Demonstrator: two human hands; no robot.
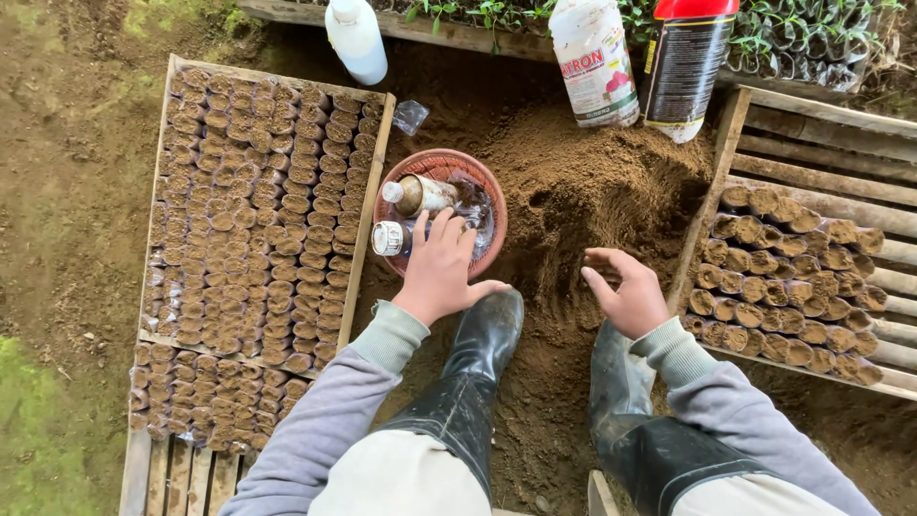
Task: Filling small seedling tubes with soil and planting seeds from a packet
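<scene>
My left hand (441,270) rests palm down on the near rim of a round reddish basket (490,196), fingers spread over its contents. Inside the basket lie a small brown bottle (422,194) with a white cap, a second small bottle (392,238) and clear plastic. My right hand (626,291) hovers over a mound of brown soil (583,182), fingers curled and apart, holding nothing. Both black rubber boots (482,349) stand on the soil just below my hands.
A wooden tray (373,191) packed with several soil-filled seedling tubes lies on the left. A slatted wooden crate (821,124) at right holds several more tubes. A white bottle (355,38), a white jug (594,59) and a black container (688,62) stand at the back.
</scene>
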